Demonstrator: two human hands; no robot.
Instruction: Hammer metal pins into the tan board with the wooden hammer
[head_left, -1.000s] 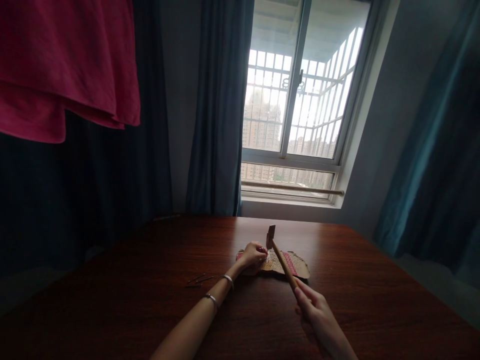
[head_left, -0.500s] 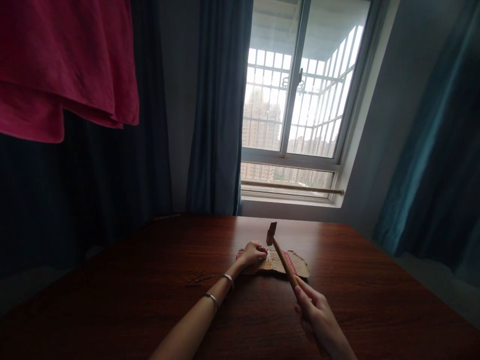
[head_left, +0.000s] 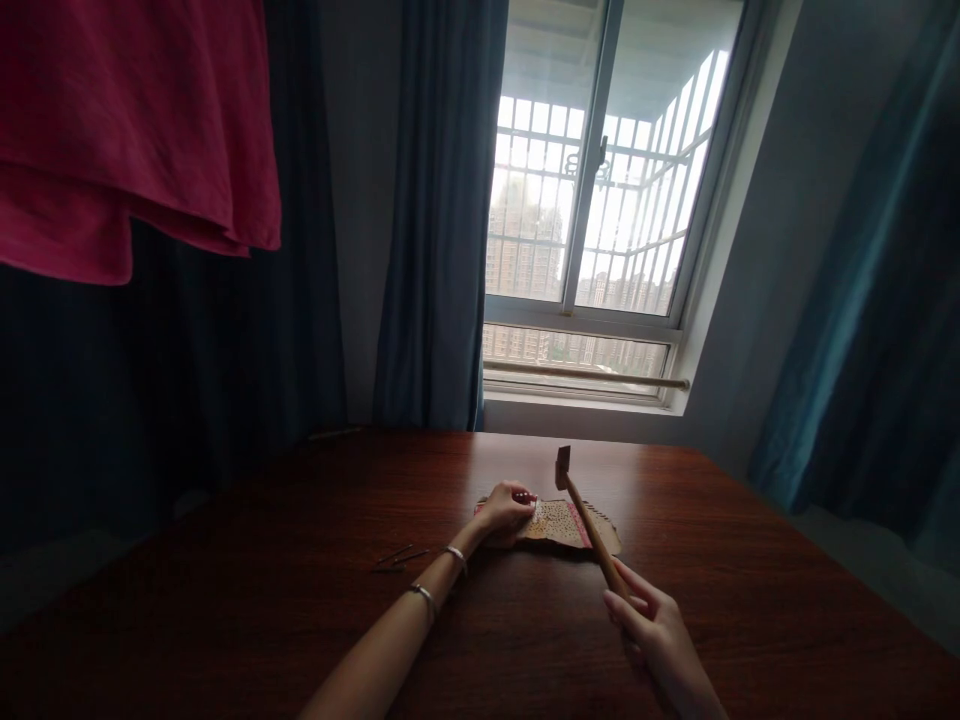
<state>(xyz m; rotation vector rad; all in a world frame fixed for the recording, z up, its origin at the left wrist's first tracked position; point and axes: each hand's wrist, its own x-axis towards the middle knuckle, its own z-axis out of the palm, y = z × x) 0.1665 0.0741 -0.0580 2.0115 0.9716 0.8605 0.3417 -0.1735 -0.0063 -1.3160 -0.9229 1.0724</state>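
My right hand (head_left: pixel 655 622) is closed round the wooden handle of a hammer (head_left: pixel 595 530), its head raised above the far side of a piece of cardboard. That cardboard (head_left: pixel 561 522) lies on the table, pale brown with many small dark holes or marks and pink-red strips. At its left part my left hand (head_left: pixel 508 508) rests with fingers pinched together. Something small and dark red shows at those fingertips, too small to name. Two bracelets circle the left wrist and forearm. Several thin, nail-like metal pieces (head_left: pixel 401 558) lie left of the left forearm.
The brown wooden table (head_left: pixel 285 600) reaches to the wall below a barred window (head_left: pixel 585 250). Dark blue curtains (head_left: pixel 442 220) hang on both sides. A pink-red cloth (head_left: pixel 142 140) hangs at the upper left.
My right hand and the hammer have shifted to the right, away from the left hand. The left hand stays at the same spot on the cardboard.
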